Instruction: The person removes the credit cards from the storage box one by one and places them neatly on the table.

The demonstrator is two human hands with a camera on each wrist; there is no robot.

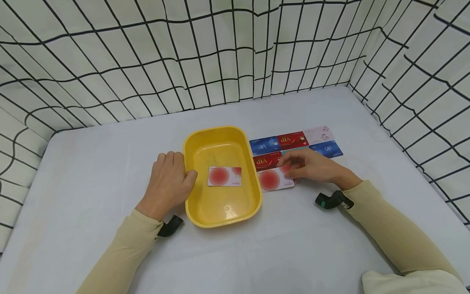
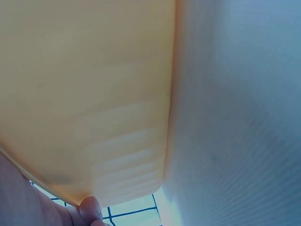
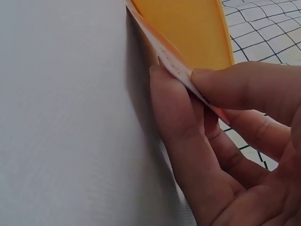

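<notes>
My left hand [image 1: 169, 183] grips the left rim of a yellow plastic tray [image 1: 224, 223], thumb over the inside; in the left wrist view its fingertips [image 2: 90, 209] show under the rim. Inside the tray lies a white card with red circles [image 1: 220, 176]. Just right of the tray, my right hand [image 1: 312, 165] pinches a similar white-and-red card [image 1: 269, 180] between thumb and fingers. The right wrist view shows that card [image 3: 175, 63] tilted, its near edge lifted off the white surface. Part of a teal card [image 1: 293, 150] shows behind the right hand.
Behind the held card lie two red VIP cards [image 1: 292, 140] [image 1: 267, 161], two blue VIP cards [image 1: 264, 145] [image 1: 327, 149] and a pale pink card [image 1: 318, 134], side by side. Black wire grid panels [image 1: 227, 51] border the white tabletop [image 1: 110, 163]. Each wrist carries a black camera.
</notes>
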